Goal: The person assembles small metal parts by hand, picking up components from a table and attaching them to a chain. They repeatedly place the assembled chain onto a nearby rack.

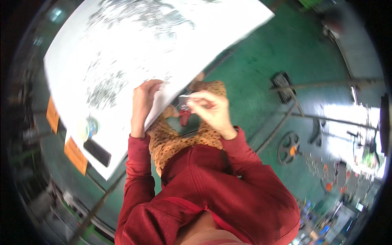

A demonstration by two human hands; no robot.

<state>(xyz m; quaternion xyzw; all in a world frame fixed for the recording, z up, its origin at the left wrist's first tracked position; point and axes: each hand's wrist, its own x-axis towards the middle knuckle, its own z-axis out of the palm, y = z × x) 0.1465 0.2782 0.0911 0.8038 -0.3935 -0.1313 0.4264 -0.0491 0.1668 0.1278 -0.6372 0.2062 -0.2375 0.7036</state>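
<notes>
My right hand (211, 111) is closed, its thumb and fingertips pinching a small clear plastic bag (183, 100) above my lap, just off the table's edge. What the bag contains, if anything, is too small to tell. Over the near edge of the white-covered table (122, 141), my left hand (143, 98) has thumb and fingers drawn together. Anything between those fingertips is too small and blurred to name. Beyond and left of that hand, many thin dark pieces (102, 87) lie scattered, with a larger heap (139, 16) toward the far side.
A dark phone-like slab (97, 152) and a round cup-like container (89, 128) sit at the table's near left. Orange-brown wooden pieces (76, 156) show beneath the left edge. On the right, a metal frame (281, 118) and a spoked wheel (288, 148) stand over green floor.
</notes>
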